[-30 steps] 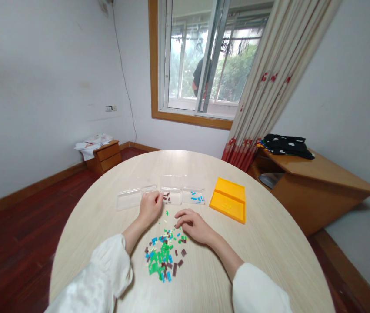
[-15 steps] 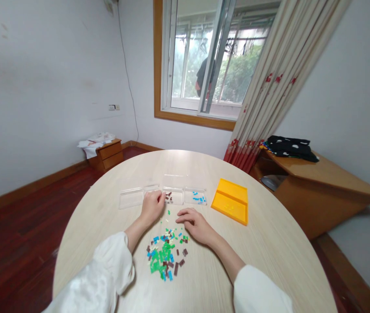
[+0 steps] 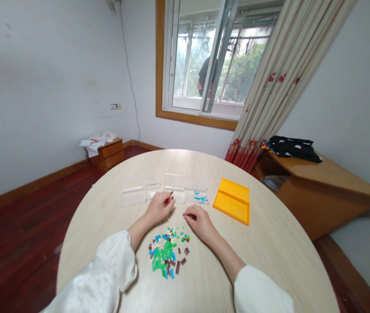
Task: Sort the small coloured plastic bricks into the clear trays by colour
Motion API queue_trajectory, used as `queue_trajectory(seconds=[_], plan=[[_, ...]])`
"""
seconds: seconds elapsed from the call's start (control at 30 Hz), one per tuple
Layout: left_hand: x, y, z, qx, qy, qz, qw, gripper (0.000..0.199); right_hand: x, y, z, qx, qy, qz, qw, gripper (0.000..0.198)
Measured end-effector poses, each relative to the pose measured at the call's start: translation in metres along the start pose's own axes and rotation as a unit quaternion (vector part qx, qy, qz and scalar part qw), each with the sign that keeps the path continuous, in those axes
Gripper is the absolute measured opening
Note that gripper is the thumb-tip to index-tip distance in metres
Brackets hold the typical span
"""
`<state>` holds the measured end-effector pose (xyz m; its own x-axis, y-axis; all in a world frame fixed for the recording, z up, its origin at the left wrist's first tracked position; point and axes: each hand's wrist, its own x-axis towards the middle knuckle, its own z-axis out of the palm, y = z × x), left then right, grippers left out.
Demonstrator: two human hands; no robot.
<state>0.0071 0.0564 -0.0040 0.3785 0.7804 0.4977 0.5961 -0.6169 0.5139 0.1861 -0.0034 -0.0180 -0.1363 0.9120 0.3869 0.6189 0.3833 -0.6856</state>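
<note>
My left hand (image 3: 159, 208) is closed, its fingers curled at the near edge of a clear plastic tray (image 3: 180, 200) with small brown bricks (image 3: 172, 195) in it. Whatever its fingertips may hold is too small to make out. To the right, my right hand (image 3: 199, 221) hovers low over the table with thumb and fingers pinched together; anything between them is hidden. On my side of both hands lies a loose pile of small green, blue, brown and cream bricks (image 3: 165, 252). Blue bricks (image 3: 200, 198) lie in the clear tray (image 3: 188, 190) on the right.
Two more clear trays, a large one (image 3: 129, 203) and a smaller one (image 3: 152, 186), stand at the left. At the right lies a yellow two-part box (image 3: 232, 198) with a few yellow pieces in its near part. All rest on a round pale table (image 3: 263, 256).
My left hand has moved right and now covers part of the brown bricks' tray. My right hand has drawn slightly right, and its outstretched fingers have closed into a pinch.
</note>
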Motion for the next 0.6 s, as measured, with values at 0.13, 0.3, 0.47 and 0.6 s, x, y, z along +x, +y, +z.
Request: queue_trajectory(seconds=[0.13, 0.3, 0.47, 0.6], plan=[[-0.006, 0.009, 0.001, -0.011, -0.038, 0.089, 0.995, 0.012, -0.001, -0.003, 0.000, -0.026, 0.006, -0.013, 1.000, 0.013], [-0.009, 0.016, 0.001, -0.013, -0.082, 0.139, 0.987, 0.009, -0.002, -0.005, 0.001, -0.028, 0.017, 0.001, 0.999, 0.012], [-0.008, 0.021, 0.000, -0.008, -0.127, 0.182, 0.975, 0.007, -0.001, -0.004, 0.001, 0.110, 0.051, 0.057, 0.991, 0.007], [-0.009, 0.023, 0.005, -0.006, -0.118, 0.205, 0.972, 0.012, 0.001, -0.005, -0.001, 0.198, 0.057, 0.081, 0.975, 0.015]])
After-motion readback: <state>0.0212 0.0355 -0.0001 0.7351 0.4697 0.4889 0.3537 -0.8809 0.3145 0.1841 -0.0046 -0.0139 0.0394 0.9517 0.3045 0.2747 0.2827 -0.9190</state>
